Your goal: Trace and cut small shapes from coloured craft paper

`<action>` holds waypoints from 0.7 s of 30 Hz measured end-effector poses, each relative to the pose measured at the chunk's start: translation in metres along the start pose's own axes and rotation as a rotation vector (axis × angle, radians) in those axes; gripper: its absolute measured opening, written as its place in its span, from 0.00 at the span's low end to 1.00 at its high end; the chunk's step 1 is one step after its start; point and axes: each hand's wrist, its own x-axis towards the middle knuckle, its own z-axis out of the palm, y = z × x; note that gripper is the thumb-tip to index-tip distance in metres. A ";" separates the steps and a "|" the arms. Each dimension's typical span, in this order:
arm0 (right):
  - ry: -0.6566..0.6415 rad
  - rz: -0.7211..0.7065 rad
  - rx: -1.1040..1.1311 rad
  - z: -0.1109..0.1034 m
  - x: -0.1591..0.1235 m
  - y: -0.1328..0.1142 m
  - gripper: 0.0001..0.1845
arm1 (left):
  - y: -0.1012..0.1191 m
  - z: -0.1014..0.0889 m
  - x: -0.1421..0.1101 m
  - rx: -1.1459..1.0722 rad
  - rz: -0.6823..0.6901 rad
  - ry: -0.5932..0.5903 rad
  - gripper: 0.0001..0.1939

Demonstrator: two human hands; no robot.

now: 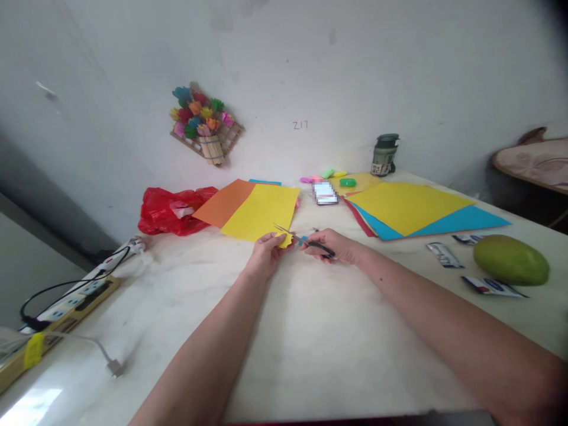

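My left hand [267, 251] pinches a small yellow paper piece [285, 239] with an uneven edge, above the pale tabletop. In my right hand [331, 244] is a pair of scissors [320, 247] with dark handles. Its blades point left and cross the yellow piece, slightly apart at the tips. Just beyond my hands lies a large yellow sheet [261, 210], overlapping an orange sheet [224, 203]. A small blue scrap [303, 241] shows beside the scissors; I cannot tell whether it touches them.
A red plastic bag [162, 211] and a power strip [66, 313] are at left. Behind lie a phone [325, 193] and highlighters [328, 174]. To the right are stacked coloured sheets [408, 204], a green tumbler [384, 155], small packets [444, 255] and a large green fruit [510, 260].
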 end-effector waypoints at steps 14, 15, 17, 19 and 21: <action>0.036 -0.107 -0.113 0.000 0.007 0.007 0.22 | 0.001 -0.002 0.000 0.025 0.004 -0.040 0.08; 0.052 -0.141 -0.152 0.000 0.006 0.008 0.22 | 0.001 -0.002 0.000 0.049 0.010 -0.047 0.08; 0.098 -0.201 -0.250 0.000 0.005 0.008 0.21 | 0.002 -0.005 0.001 0.119 0.017 -0.050 0.09; 0.150 -0.250 -0.367 0.001 0.004 0.007 0.20 | 0.004 -0.007 0.001 0.200 0.009 -0.039 0.10; 0.193 -0.286 -0.477 0.001 0.003 0.007 0.19 | 0.006 -0.009 0.001 0.261 -0.006 -0.036 0.11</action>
